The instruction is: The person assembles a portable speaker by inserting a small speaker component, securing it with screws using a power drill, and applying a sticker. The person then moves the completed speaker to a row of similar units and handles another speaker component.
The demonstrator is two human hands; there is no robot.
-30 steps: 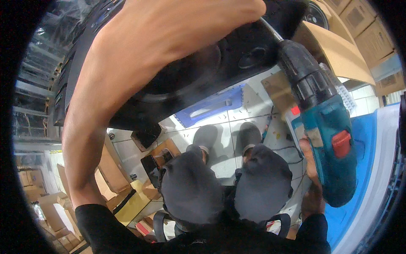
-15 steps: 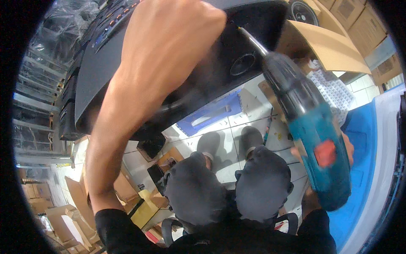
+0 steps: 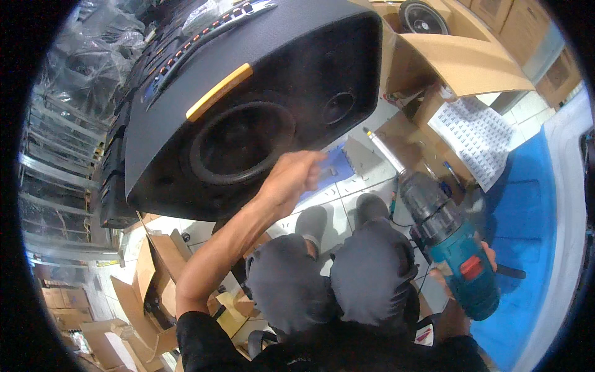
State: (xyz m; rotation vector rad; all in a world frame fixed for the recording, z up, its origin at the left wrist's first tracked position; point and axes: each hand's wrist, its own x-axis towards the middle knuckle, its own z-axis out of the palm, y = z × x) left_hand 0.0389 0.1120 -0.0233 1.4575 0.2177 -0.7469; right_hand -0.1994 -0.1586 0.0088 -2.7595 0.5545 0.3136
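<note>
A teal and black cordless drill (image 3: 449, 235) is in my right hand (image 3: 486, 254), its long bit pointing up and left, apart from the cabinet. My left hand (image 3: 288, 183), fingers curled closed, is in front of the lower edge of a black speaker cabinet (image 3: 310, 68). Anything inside those fingers is hidden. Set in the cabinet's dark front are a large round woofer (image 3: 245, 139) and a smaller round driver (image 3: 339, 107). A yellow bar-shaped piece (image 3: 220, 92) lies along the cabinet's upper edge.
To the right stands an open cardboard box (image 3: 465, 59) with a loose speaker driver (image 3: 423, 20). A printed sheet (image 3: 472, 136) hangs beside a blue plastic bin (image 3: 524, 223). A blue step stool (image 3: 334, 167) and scattered bits are on the tiles; torn cartons (image 3: 133, 282) sit at left.
My left hand has dropped from the cabinet's upper part to below its lower edge. The drill has moved down, its bit away from the cabinet front. More of the cabinet is visible.
</note>
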